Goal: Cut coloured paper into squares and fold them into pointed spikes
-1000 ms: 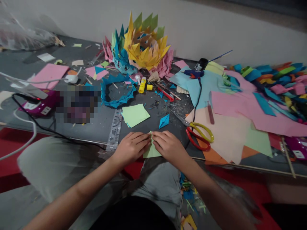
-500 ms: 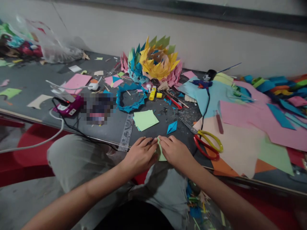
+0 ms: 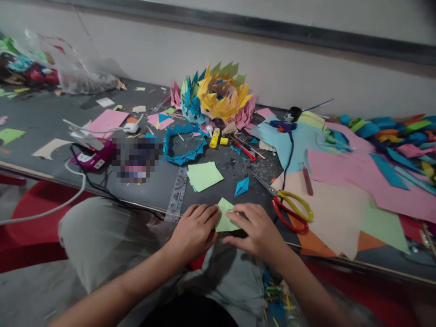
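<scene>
A creased light green paper square [image 3: 225, 218] lies at the table's front edge between my hands. My left hand [image 3: 198, 227] is closed on its left side, fingers over the top and thumb below. At its right side my right hand [image 3: 254, 229] has thumb and fingers apart, the fingertips at the paper's edge. Just beyond lies a folded blue paper diamond [image 3: 241, 186]. A stack of green paper squares [image 3: 205, 175] sits behind my left hand, with a clear plastic ruler [image 3: 176, 193] beside it.
Scissors [image 3: 293, 209] with red and yellow handles lie right of my right hand, near coloured sheets [image 3: 340, 209]. Farther back are a blue paper ring [image 3: 184, 156], a glue stick [image 3: 215, 137], a glue gun [image 3: 283, 126] and folded-paper rings [image 3: 221, 104]. A purple power strip [image 3: 93, 156] stands left.
My right hand has opened and drawn back to the right, uncovering more of the green paper. The left hand stays on it. The view has shifted slightly.
</scene>
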A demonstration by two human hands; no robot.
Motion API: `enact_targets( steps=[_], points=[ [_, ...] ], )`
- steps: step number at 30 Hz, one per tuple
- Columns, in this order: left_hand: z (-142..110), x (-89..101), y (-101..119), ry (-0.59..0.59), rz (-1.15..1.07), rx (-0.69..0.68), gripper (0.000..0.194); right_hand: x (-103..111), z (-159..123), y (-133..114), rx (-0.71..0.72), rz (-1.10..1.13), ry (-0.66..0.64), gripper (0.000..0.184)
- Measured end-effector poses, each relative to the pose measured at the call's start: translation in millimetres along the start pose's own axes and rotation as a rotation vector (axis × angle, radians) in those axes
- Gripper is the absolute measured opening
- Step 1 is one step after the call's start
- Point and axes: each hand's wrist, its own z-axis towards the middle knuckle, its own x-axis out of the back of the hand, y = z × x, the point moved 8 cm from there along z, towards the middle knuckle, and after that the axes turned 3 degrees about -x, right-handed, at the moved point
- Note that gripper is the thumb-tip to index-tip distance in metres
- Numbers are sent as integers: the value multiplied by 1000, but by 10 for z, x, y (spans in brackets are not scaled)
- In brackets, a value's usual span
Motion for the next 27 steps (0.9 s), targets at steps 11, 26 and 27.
enact_targets(
  steps=[11,26,27],
  points=[
    [249,211,-94,36,-184,3,31,-128,-176,10,50,63,-72,23],
    [649,-70,-470,-269,-349,147,23,-129,-307,339,-556,286,9,27],
    [631,-57,-465,-261,-340,140,22,-129,-319,360,-595,298,22,26]
  ],
)
